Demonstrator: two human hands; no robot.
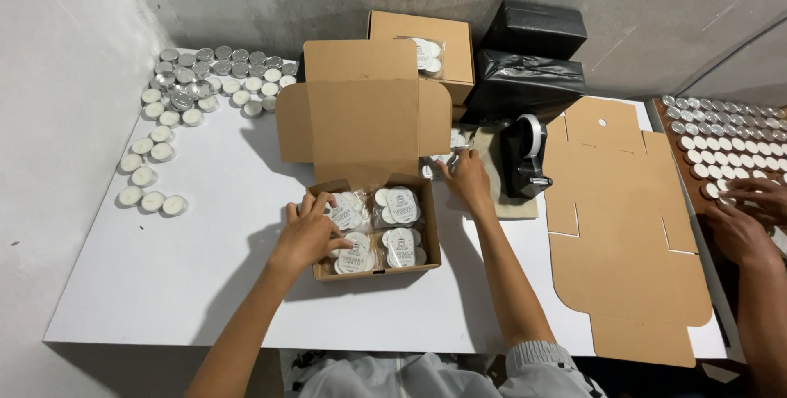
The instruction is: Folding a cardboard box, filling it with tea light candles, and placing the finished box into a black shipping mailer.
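An open brown cardboard box (432,238) sits mid-table, its lid (361,123) standing up behind it. Inside lie several clear packets of tealight candles (399,208) with round labels. My left hand (310,232) rests on the packets at the box's left side, fingers spread over them. My right hand (467,178) reaches past the box's far right corner and touches a clear candle packet (436,163) lying on the table; whether it grips it is unclear.
Loose tealights (201,86) crowd the far left corner. A flat unfolded cardboard blank (623,226) lies at right, a black tape dispenser (525,156) beside it. Closed brown box (422,45) and black wrapped bundles (533,54) stand at back. Another person's hands (742,218) work by a tealight tray.
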